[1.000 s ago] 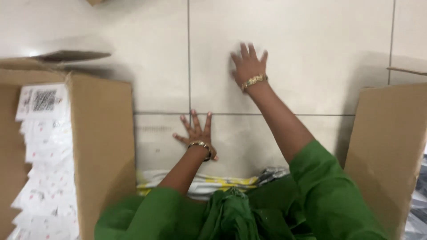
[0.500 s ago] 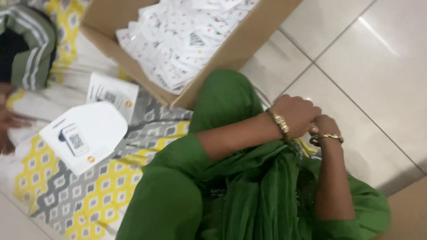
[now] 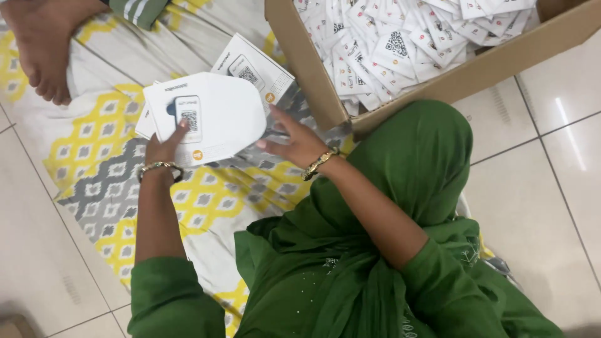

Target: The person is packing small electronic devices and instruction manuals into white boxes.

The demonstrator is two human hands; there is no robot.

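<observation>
The left hand (image 3: 164,147) grips one white card folder (image 3: 206,119) over the patterned cloth (image 3: 94,163), the right hand (image 3: 294,145) hovers spread beside it, and the cardboard box (image 3: 313,69) at far right looks full of white packets (image 3: 400,44).

Two hands work here, the left hand (image 3: 164,150) and the right hand (image 3: 294,144), each wearing one gold bracelet, so two bracelets. One white house-shaped card (image 3: 206,119) lies on top, with one flat white card (image 3: 253,67) beside it. One cardboard box (image 3: 313,81) holds white packets (image 3: 400,44) too many to count. One bare foot (image 3: 44,56) of another person rests on one patterned cloth (image 3: 100,169)
</observation>
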